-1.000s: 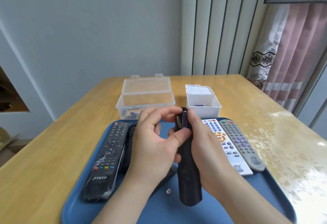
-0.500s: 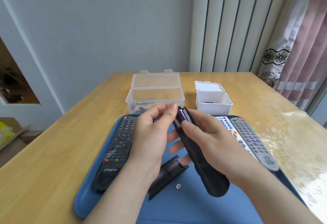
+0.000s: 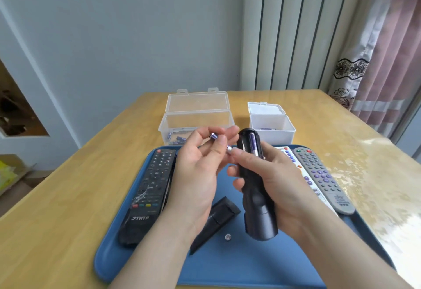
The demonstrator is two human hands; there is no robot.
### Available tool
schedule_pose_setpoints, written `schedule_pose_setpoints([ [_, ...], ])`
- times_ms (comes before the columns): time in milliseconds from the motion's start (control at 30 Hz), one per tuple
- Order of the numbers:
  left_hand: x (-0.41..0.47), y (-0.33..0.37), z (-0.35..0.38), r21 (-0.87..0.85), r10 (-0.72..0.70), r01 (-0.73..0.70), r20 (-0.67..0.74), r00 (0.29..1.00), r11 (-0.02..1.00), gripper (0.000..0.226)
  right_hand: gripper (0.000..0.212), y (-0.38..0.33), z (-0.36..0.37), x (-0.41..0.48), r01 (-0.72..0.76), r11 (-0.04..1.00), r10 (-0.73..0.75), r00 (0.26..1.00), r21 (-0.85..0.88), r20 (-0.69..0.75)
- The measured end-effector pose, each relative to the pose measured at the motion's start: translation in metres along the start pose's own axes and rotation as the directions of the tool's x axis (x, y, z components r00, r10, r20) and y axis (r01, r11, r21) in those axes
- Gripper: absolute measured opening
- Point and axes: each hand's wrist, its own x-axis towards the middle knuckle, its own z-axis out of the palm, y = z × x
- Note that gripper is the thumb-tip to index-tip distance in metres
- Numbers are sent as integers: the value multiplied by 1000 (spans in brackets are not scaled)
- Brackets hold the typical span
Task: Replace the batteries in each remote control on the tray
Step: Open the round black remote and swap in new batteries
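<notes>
Just above the blue tray [image 3: 250,268], the left hand [image 3: 198,172] pinched a purple battery [image 3: 213,136] while the right hand [image 3: 282,181] clasped the open black remote [image 3: 258,213]; a slack pinch might have dropped the battery.

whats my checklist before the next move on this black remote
1. Grip on the loose battery: ok, the left hand pinches it between thumb and fingers.
2. Hold on the black remote: ok, the right hand wraps it.
3. Compartment emptied: not ok, a second battery sits inside.
4. The battery cover and screw accounted for: ok, both lie on the tray.
5. Which box takes this battery: cannot tell; the clear box and white box both hold batteries.
</notes>
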Motion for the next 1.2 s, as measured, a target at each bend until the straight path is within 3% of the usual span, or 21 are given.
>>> schedule_pose_setpoints([
  [200,3,-4,-3,14,-2,1,22,1000,1000,24,15,-2,0,0,53,999,-53,997,-3,-60],
  [333,3,-3,-4,36,51,-49,-58,997,998,16,23,-3,2,-1,-11,1000,10,998,-22,-67],
  [400,5,-1,-7,135,125,-114,-71,990,984,23,31,-3,3,-1,-65,997,62,994,-35,-94],
  [433,6,-2,-11,274,200,-180,-45,979,945,29,36,-3,2,-1,-80,996,74,992,-49,-106],
  [500,7,-1,-15,603,371,-354,103,923,715,33,42,-2,2,0,-79,994,70,991,-74,-115],
  [567,7,-3,-17,752,468,-439,197,861,492,31,44,-1,0,1,-51,995,41,992,-91,-116],
  [600,6,-4,-16,762,479,-435,188,857,480,28,45,0,0,1,-33,994,21,993,-102,-118],
  [800,5,-4,-15,687,476,-440,155,866,577,18,45,4,0,1,19,981,-40,993,-191,-111],
  [933,4,-5,-13,698,486,-466,191,853,544,26,39,7,4,1,55,971,-75,994,-234,-78],
  [1067,3,-3,-10,584,416,-341,5,909,737,23,35,9,6,-2,56,969,-67,997,-240,-38],
  [1200,4,-2,-8,520,358,-314,17,934,794,26,37,6,8,-3,65,974,-70,997,-216,-17],
])
